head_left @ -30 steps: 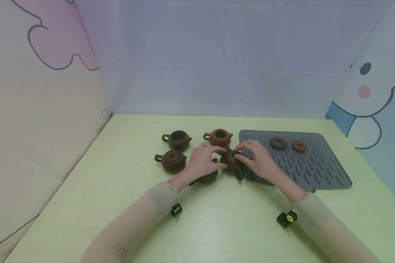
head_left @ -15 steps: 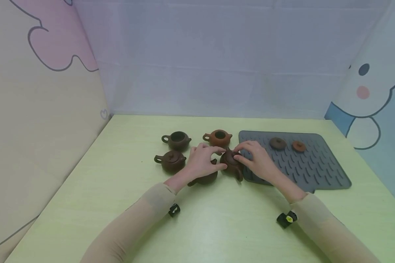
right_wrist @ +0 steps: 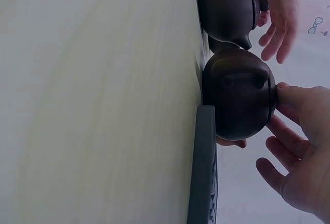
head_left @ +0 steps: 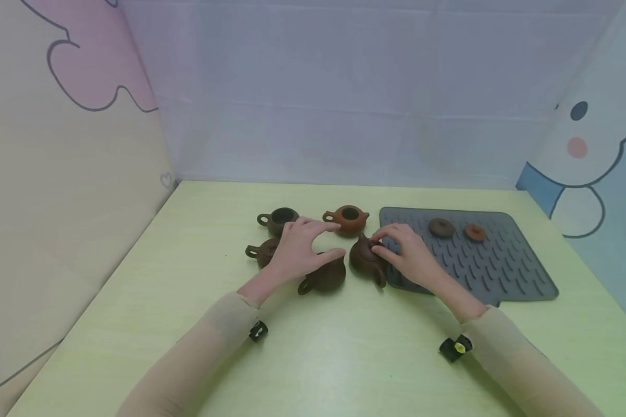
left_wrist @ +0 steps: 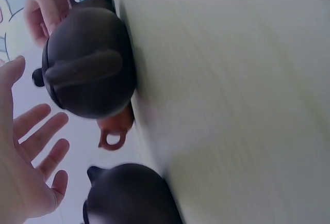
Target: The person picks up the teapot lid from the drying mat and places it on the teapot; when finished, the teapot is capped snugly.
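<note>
My right hand (head_left: 409,255) pinches at the lid of a dark brown teapot (head_left: 365,263) by the mat's left edge; in the right wrist view, the thumb (right_wrist: 294,95) touches the lid's side. Fingers spread, my left hand (head_left: 296,249) hovers over a second dark teapot (head_left: 331,278), apart from its lid knob (left_wrist: 37,77). Partly behind that hand sits a third lidded brown teapot (head_left: 264,252). Farther back stand a lidless dark teapot (head_left: 280,219) and a lidless reddish-brown one (head_left: 350,225).
A grey ridged mat (head_left: 480,266) lies on the right of the pale table (head_left: 344,359). Near its back edge rest a dark brown lid (head_left: 441,227) and a reddish lid (head_left: 475,233). Walls with fabric stand behind and at both sides.
The left hand has drawn away leftward from the right teapot and now hangs over the middle one, its thumb and fingers apart. The right hand stays at the lid.
</note>
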`<state>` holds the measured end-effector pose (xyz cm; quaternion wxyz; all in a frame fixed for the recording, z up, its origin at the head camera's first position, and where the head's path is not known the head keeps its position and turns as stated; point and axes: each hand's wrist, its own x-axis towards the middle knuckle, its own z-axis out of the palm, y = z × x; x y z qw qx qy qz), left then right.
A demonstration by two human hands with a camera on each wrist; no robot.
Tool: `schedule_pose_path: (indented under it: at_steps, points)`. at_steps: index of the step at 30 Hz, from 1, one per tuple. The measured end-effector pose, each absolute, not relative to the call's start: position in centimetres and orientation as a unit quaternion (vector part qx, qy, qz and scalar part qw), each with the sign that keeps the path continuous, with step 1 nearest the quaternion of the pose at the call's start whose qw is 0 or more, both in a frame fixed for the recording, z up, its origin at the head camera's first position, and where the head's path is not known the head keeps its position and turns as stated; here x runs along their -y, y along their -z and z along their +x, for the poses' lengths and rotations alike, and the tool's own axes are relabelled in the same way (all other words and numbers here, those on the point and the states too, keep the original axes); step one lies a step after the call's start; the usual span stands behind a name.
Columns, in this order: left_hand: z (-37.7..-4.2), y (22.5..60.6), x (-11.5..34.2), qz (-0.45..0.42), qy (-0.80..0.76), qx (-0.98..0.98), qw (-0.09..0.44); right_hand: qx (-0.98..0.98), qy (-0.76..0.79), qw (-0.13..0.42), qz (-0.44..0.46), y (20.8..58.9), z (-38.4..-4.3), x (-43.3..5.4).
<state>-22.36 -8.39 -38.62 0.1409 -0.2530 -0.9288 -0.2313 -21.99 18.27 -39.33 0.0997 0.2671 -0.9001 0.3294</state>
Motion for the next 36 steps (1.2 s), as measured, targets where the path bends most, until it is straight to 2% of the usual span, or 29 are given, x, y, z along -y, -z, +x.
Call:
schedule_pose_path:
  at_steps: [14, 36]
  points:
    - [-23.1, 38.7, 13.0, -0.227, 0.275, 0.916, 0.183, 0.902, -0.329, 0.093, 0.264, 39.4, -22.1, -18.3]
    - [-25.9, 38.8, 20.2, -0.208, 0.257, 0.928, 0.174, 0.901, -0.330, 0.093, 0.266, 39.2, -21.9, -18.3]
